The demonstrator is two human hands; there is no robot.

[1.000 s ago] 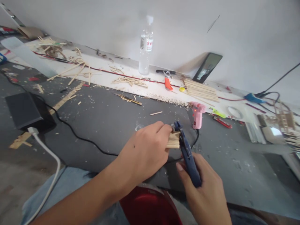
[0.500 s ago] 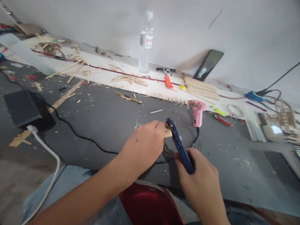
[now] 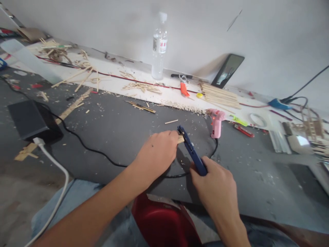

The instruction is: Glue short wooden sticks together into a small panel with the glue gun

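Near the middle of the grey table, my left hand [image 3: 159, 151] is closed on light wooden sticks [image 3: 181, 139], whose ends stick out to the right of its fingers. My right hand [image 3: 217, 185] is wrapped round the handles of a dark blue cutting tool [image 3: 192, 151]. The tool's head is up against the stick ends, beside my left fingertips. How far its jaws are open cannot be made out. Small wood crumbs lie on the table around the tool.
A pink glue gun [image 3: 216, 122] with a black cable stands right of the tool. Behind are a water bottle [image 3: 159, 48], orange-handled cutters [image 3: 184, 89], a stick bundle [image 3: 219, 96] and a leaning phone [image 3: 228, 71]. A black box [image 3: 34, 120] sits left.
Both hands, with the sticks and the blue tool, have shifted slightly up and to the left. Fewer of the stick ends show between hand and tool.
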